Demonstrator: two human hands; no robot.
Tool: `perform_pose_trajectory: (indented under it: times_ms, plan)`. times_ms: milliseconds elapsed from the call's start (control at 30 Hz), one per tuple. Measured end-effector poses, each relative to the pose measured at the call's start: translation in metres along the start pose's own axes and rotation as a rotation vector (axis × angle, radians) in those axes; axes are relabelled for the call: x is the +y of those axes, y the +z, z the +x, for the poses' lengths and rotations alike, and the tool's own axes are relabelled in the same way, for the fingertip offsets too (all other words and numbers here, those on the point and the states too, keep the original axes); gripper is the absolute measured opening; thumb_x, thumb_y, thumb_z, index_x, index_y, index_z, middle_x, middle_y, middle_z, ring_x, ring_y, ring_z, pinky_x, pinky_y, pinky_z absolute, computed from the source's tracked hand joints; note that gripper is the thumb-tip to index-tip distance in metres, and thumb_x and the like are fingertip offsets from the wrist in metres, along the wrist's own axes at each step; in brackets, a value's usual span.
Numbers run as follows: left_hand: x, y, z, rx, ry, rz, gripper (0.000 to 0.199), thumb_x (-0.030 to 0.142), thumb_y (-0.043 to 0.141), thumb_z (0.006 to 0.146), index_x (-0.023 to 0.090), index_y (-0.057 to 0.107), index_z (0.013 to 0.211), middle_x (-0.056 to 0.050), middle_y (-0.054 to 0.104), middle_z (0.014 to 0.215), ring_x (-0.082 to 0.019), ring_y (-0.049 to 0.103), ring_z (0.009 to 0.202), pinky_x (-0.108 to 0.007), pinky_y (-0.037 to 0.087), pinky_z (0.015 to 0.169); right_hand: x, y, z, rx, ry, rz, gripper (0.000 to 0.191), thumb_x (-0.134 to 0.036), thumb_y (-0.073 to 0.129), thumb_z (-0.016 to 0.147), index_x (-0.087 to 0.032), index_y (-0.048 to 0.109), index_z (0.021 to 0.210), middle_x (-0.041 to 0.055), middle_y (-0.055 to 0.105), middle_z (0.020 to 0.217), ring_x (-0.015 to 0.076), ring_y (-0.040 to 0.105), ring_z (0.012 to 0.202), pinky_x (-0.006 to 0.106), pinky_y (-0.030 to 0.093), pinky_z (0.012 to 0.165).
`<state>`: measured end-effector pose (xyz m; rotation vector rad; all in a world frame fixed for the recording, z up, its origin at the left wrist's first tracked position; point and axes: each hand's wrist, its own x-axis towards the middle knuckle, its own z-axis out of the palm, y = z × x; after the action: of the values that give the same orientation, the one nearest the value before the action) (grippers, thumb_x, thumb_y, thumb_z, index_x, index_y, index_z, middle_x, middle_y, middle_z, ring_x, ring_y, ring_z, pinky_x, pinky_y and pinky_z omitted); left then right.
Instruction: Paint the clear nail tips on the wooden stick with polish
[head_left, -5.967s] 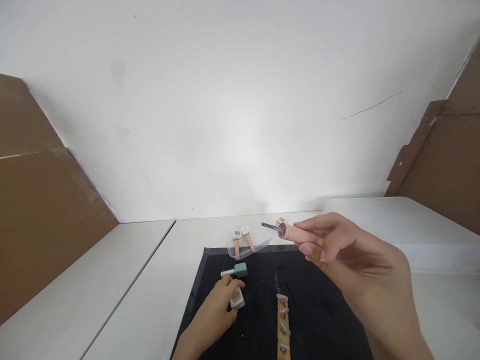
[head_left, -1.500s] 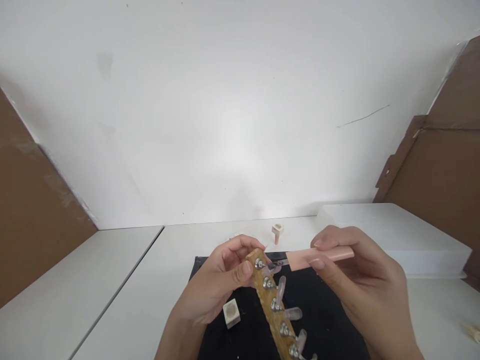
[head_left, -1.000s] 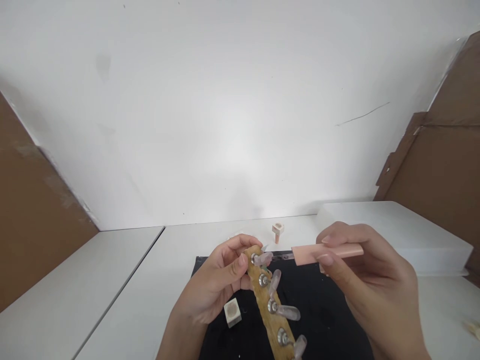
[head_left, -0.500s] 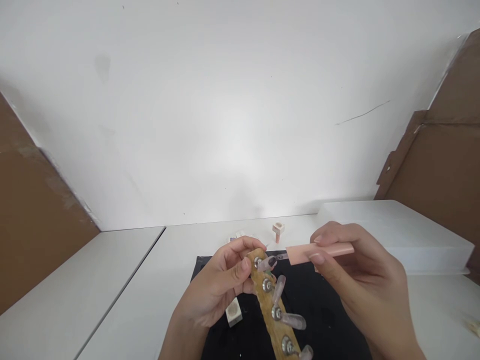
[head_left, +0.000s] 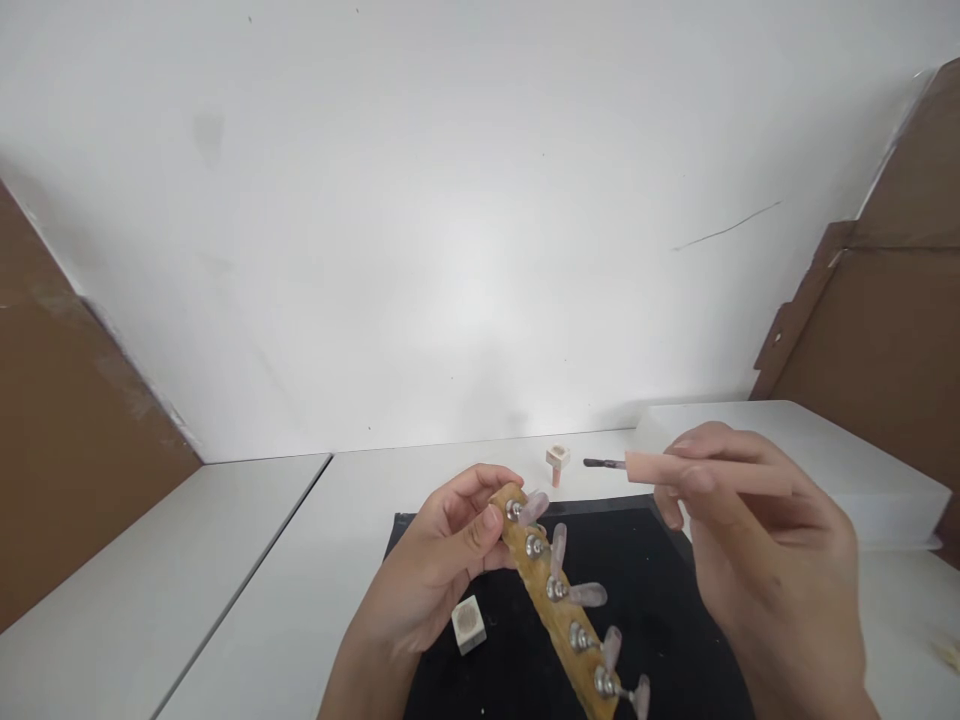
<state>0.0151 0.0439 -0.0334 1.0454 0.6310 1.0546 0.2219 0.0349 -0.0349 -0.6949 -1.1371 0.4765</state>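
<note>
Through the head camera, my only view, I have the left hand [head_left: 442, 545] at the lower centre of the frame, pinching the upper end of a long, narrow, yellow-brown wooden strip [head_left: 547, 592] between thumb and fingers. The strip slants down toward the bottom edge, right of centre, and carries a row of silver metal holders [head_left: 556, 588]; I count five, each bearing a clear, pale pinkish, elongated nail tip [head_left: 587, 595] at its own angle. At the lower right, the right hand [head_left: 780, 570] pinches a smooth pink handle [head_left: 652, 470] between thumb and fingers, its dark, thin brush [head_left: 592, 463] pointing left and apart from every nail tip. As for how far things are, all five visible tips are mounted and the brush is out in the open, touching none of them. I cannot tell which tips, if any, are coated, so I can't judge how much remains. A small cream-white block [head_left: 469, 625] sits left of the strip on the black mat [head_left: 630, 570]; a similar block with a pink stem [head_left: 557, 460] lies beyond it on the white table [head_left: 405, 470], left of the translucent white box [head_left: 810, 450].
</note>
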Motion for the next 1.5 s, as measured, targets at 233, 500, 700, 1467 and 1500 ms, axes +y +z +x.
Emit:
perform_pose_trajectory:
  times_ms: [233,500,700,1467,1500]
  plan:
    - [0.000,0.006,-0.004,0.151,0.107,0.156,0.026,0.041,0.078,0.076,0.026,0.071,0.095,-0.002,0.068,0.094,-0.019,0.064,0.093,-0.032,0.052,0.084,-0.013,0.002,0.000,-0.276,0.093,-0.228,0.023,-0.035,0.047,0.102,-0.028,0.061,0.086,-0.0024,0.054,0.071,0.0141,0.050,0.060,0.025,0.040,0.050]
    - [-0.010,0.006,0.004,0.226,0.193,0.202,0.024,0.040,0.079,0.075,0.028,0.072,0.094,0.001,0.070,0.089,-0.014,0.064,0.089,-0.024,0.052,0.081,0.002,-0.008,0.002,-0.329,-0.054,-0.477,0.014,-0.030,0.054,0.097,-0.033,0.061,0.108,-0.0040,0.054,0.069,0.0140,0.054,0.059,0.022,0.039,0.044]
    - [-0.028,0.001,0.016,0.337,0.229,0.235,0.022,0.039,0.080,0.074,0.029,0.073,0.092,0.002,0.073,0.090,-0.013,0.065,0.088,-0.019,0.054,0.076,0.025,-0.040,0.018,-0.260,0.114,-0.809,0.023,-0.041,0.044,0.098,-0.027,0.062,0.096,0.0024,0.062,0.084,0.0215,0.061,0.085,0.026,0.048,0.055]
    - [-0.021,0.034,0.005,0.402,0.245,0.219,0.027,0.037,0.083,0.070,0.023,0.073,0.090,-0.001,0.072,0.087,-0.018,0.065,0.086,-0.027,0.053,0.076,0.055,-0.051,0.021,-0.663,0.412,-0.539,0.018,-0.028,0.047,0.102,-0.018,0.061,0.106,0.0011,0.062,0.090,0.0162,0.062,0.077,0.033,0.054,0.070]
    - [-0.022,0.031,0.005,0.374,0.229,0.220,0.026,0.037,0.082,0.071,0.024,0.073,0.091,-0.001,0.072,0.088,-0.018,0.065,0.087,-0.027,0.053,0.077,0.045,-0.044,0.018,-0.623,0.385,-0.493,0.018,-0.027,0.043,0.102,-0.021,0.060,0.102,-0.0026,0.054,0.077,0.0146,0.056,0.070,0.030,0.051,0.064]
